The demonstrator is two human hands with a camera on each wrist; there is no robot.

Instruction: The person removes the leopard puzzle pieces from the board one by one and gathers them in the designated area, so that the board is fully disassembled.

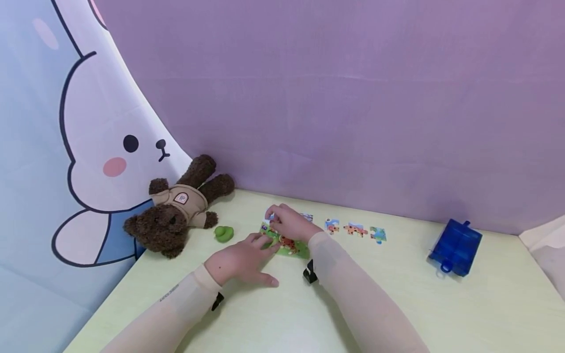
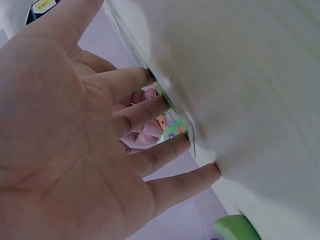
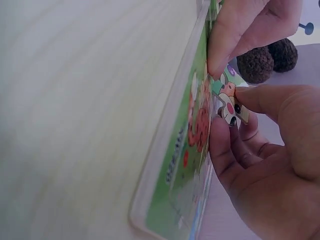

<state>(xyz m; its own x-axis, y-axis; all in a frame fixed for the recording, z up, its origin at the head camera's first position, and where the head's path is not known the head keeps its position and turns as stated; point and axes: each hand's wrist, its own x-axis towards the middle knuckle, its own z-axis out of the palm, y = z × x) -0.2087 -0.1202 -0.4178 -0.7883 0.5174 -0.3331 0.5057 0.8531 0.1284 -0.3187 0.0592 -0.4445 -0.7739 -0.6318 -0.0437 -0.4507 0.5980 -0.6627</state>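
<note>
A jigsaw puzzle board (image 1: 301,252) with a green border and an orange spotted animal lies flat on the table. My right hand (image 1: 291,223) is over it, pinching a puzzle piece (image 3: 229,111) between thumb and fingers. An animal's face is printed on that piece, which is tilted just above the board in the right wrist view. My left hand (image 1: 243,260) rests with extended fingers at the board's near left edge; in the left wrist view its fingertips (image 2: 182,142) touch the edge. Part of the board is hidden under both hands.
Right of the board lie loose puzzle pieces (image 1: 355,229) in a row. A green toy (image 1: 223,234) sits left of the board, beside a brown teddy bear (image 1: 185,203) lying down. A blue translucent case (image 1: 456,247) is at the far right. A purple cloth (image 1: 335,122) hangs behind the table.
</note>
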